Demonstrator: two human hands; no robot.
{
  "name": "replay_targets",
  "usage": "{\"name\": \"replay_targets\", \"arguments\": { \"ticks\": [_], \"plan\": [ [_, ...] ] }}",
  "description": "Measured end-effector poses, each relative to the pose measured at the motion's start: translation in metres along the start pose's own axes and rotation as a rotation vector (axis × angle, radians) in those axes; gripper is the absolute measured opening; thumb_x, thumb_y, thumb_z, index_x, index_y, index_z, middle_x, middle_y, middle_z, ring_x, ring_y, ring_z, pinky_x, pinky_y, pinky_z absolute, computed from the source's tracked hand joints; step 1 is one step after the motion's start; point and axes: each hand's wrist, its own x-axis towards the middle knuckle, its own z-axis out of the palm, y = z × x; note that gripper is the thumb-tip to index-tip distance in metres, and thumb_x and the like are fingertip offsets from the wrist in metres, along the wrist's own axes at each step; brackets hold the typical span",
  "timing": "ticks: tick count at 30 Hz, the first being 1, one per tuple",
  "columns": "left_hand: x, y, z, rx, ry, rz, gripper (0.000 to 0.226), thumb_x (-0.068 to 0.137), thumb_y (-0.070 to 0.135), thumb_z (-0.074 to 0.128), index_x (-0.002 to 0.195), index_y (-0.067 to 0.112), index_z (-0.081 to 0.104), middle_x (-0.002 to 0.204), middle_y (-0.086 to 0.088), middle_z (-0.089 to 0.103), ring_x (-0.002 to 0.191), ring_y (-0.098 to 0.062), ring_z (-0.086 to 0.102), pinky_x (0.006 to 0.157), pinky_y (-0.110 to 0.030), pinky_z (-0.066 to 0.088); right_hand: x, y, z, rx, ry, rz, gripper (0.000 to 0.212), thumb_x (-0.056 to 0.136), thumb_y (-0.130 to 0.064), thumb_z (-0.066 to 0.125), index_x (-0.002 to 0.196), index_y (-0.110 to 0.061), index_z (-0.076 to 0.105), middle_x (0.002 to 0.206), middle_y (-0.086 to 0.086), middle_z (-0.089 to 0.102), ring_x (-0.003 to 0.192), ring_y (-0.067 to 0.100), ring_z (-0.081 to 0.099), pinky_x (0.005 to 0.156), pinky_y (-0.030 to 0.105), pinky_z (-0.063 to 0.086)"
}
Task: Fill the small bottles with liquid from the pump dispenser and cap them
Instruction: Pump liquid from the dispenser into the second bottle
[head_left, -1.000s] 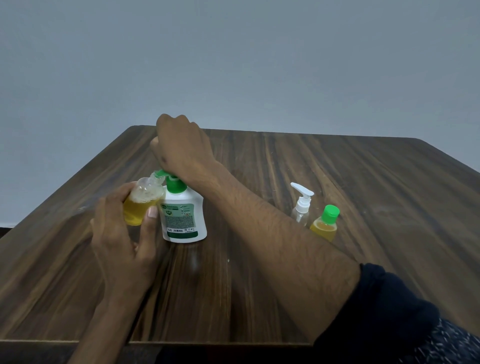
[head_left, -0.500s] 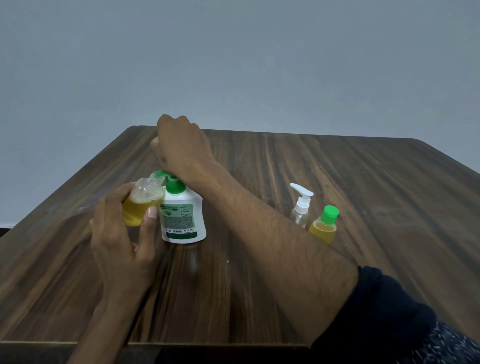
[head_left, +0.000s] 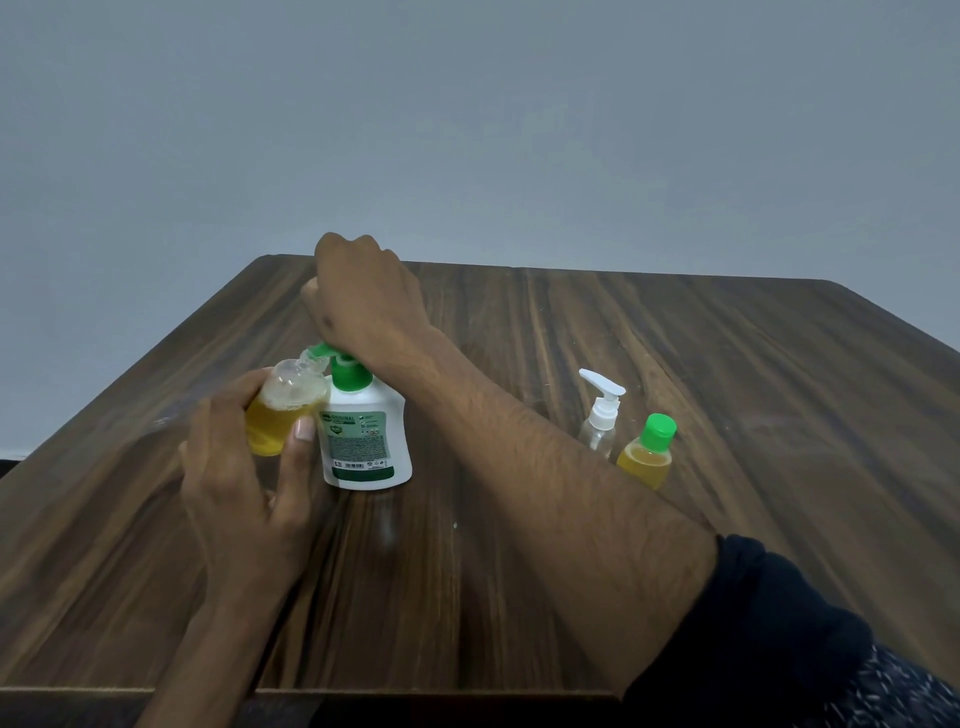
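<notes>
On the wooden table (head_left: 727, 353) stands a white pump dispenser (head_left: 366, 441) with a green pump head. My right hand (head_left: 363, 296) presses the heel of its palm down on that pump head; its fingers curl away from me and hold nothing. My left hand (head_left: 244, 493) grips a small clear bottle (head_left: 283, 410), uncapped and roughly half full of yellow liquid. The bottle is tilted so that its mouth sits right at the green nozzle. Further right stands a second small bottle (head_left: 648, 452) of yellow liquid, closed with a green cap.
A small clear spray bottle (head_left: 601, 415) with a white pump top stands just left of the capped bottle. My right forearm crosses the table's middle diagonally. The table's near edge runs along the bottom of the view.
</notes>
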Motion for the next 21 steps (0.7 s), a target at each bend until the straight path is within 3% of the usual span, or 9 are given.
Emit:
{"name": "replay_targets", "arguments": {
  "ticks": [9, 12, 16, 21],
  "plan": [
    [-0.0002, -0.0007, 0.0001, 0.006, 0.000, -0.003, 0.038, 0.103, 0.025, 0.056, 0.134, 0.003, 0.058, 0.123, -0.015, 0.063, 0.104, -0.015, 0.049, 0.083, -0.046, 0.043, 0.0003, 0.0001, 0.0012, -0.008, -0.010, 0.002, 0.021, 0.091, -0.017, 0.049, 0.075, -0.016, 0.035, 0.068, -0.004, 0.031, 0.056, 0.011, 0.031, 0.054, 0.029, 0.026],
    [-0.0002, 0.0001, -0.0001, -0.002, 0.006, -0.001, 0.038, 0.103, 0.024, 0.057, 0.134, 0.002, 0.059, 0.123, -0.016, 0.064, 0.105, -0.015, 0.049, 0.084, -0.046, 0.043, 0.0015, -0.0013, -0.0017, -0.039, 0.031, -0.010, 0.034, 0.091, -0.017, 0.047, 0.066, -0.018, 0.024, 0.068, -0.004, 0.032, 0.055, 0.012, 0.030, 0.054, 0.029, 0.025],
    [0.0000, 0.0005, 0.0000, 0.004, -0.001, 0.004, 0.038, 0.103, 0.025, 0.057, 0.134, 0.002, 0.058, 0.123, -0.016, 0.063, 0.105, -0.015, 0.048, 0.084, -0.046, 0.043, -0.0005, 0.0002, 0.0010, -0.010, -0.008, -0.003, 0.020, 0.092, -0.018, 0.048, 0.077, -0.016, 0.036, 0.068, -0.005, 0.030, 0.059, 0.015, 0.035, 0.057, 0.030, 0.029],
    [0.0001, 0.0010, -0.0003, -0.002, 0.003, -0.001, 0.038, 0.103, 0.024, 0.057, 0.134, 0.001, 0.059, 0.124, -0.017, 0.064, 0.105, -0.017, 0.050, 0.085, -0.047, 0.043, 0.0006, -0.0005, -0.0001, -0.036, 0.022, 0.001, 0.024, 0.091, -0.017, 0.048, 0.073, -0.016, 0.033, 0.068, -0.004, 0.030, 0.055, 0.013, 0.031, 0.058, 0.030, 0.029]
  ]
}}
